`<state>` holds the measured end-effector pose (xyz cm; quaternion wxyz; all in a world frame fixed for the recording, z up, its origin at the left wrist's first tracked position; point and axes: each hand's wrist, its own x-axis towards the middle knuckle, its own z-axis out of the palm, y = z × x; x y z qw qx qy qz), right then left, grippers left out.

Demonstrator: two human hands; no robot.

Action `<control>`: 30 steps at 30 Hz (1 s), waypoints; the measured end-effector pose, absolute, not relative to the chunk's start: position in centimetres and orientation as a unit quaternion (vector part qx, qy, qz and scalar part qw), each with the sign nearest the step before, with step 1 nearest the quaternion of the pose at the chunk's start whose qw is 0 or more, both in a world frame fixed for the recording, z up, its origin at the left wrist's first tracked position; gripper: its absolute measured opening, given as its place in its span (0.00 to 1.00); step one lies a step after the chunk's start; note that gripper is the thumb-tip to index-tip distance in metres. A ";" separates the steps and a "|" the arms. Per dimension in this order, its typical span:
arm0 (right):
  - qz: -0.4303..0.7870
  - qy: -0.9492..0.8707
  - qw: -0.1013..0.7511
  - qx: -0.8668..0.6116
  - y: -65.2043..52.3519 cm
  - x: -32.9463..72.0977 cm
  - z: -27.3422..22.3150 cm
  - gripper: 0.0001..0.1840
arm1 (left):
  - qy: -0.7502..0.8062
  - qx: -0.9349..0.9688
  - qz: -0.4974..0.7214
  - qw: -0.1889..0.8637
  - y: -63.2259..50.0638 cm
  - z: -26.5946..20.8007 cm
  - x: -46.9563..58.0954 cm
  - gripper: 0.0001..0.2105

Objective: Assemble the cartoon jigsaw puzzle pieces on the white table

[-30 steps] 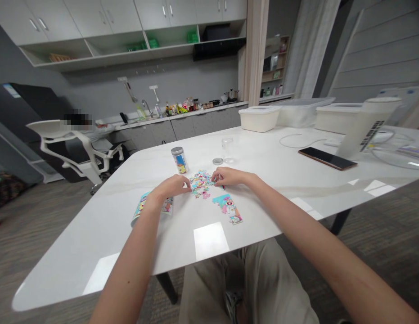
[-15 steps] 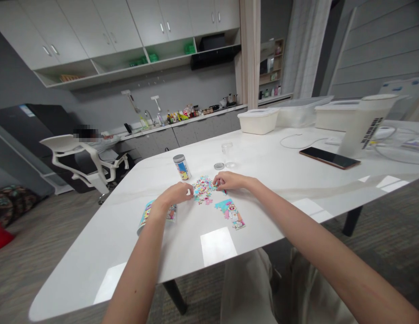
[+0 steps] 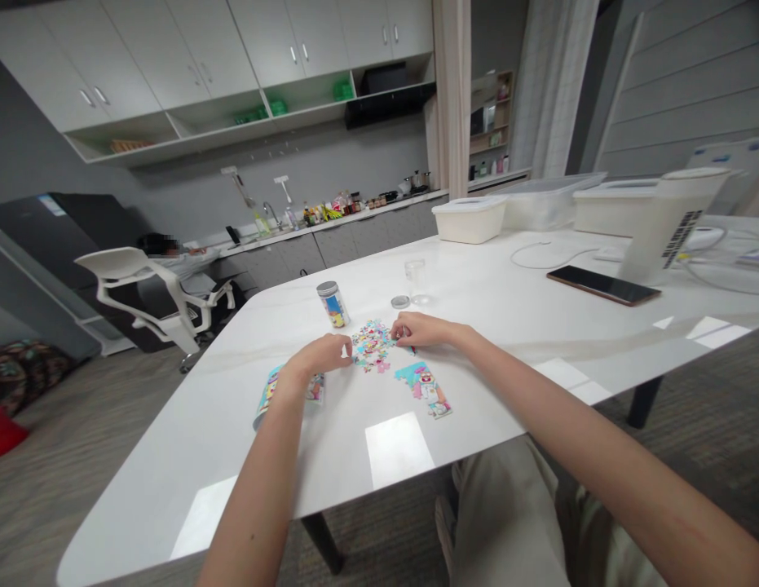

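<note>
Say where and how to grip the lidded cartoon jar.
Grip the jar around its labelled middle, probably best from its left with the left hand: it stands upright, its body is a cylinder, and loose puzzle pieces lie to its near right.

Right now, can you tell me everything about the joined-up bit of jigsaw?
The joined-up bit of jigsaw lies flat on the white table, on the near side of the loose jigsaw pieces. It looks like thin printed card, with a straight right side and a jagged left side. Turquoise shows at its top, and a cartoon figure with pink and white; finer details are too small to tell. Only the table seems to touch it.
</note>
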<state>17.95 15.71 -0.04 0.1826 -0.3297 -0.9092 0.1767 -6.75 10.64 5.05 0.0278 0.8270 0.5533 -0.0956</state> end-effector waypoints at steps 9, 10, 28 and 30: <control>0.158 -0.916 0.194 -0.314 15.9 18.1 -0.4 0.12 | 0.579 0.809 -0.090 0.048 10.7 5.0 -7.5 0.11; 0.154 -0.916 0.192 -0.316 15.9 18.1 -0.5 0.13 | 0.582 0.806 -0.092 0.049 10.7 5.0 -7.6 0.11; 0.146 -0.924 0.166 -0.312 15.6 17.9 -0.4 0.14 | 0.585 0.802 -0.105 0.060 11.0 4.5 -7.4 0.14; 0.149 -0.924 0.164 -0.312 15.6 17.9 -0.4 0.13 | 0.586 0.801 -0.106 0.063 11.0 4.4 -7.4 0.15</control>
